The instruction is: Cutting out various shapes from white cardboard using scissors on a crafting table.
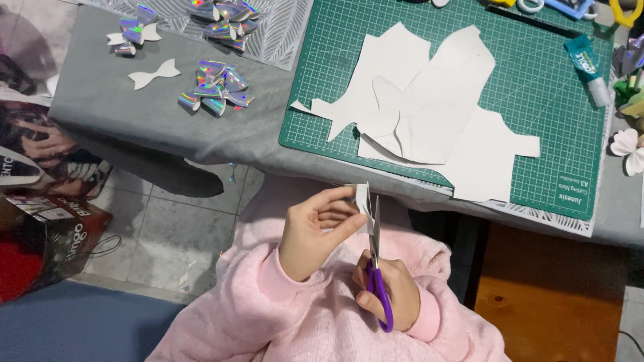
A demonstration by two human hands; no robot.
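Observation:
My left hand (315, 228) pinches a small white paper piece (363, 198) in front of my chest, below the table edge. My right hand (392, 288) grips purple-handled scissors (377, 281), blades pointing up and touching that paper piece. Both arms wear fluffy pink sleeves. Above, a green cutting mat (537, 80) lies on the table with several white cut-out paper sheets (429, 100) on it.
Holographic silver bows (213, 86) and a white bow-shaped cut-out (154, 74) lie on the grey table cloth (94, 94) at left. A glue tube (589, 67) rests at the mat's right edge. A red box (47, 234) stands on the tiled floor at left.

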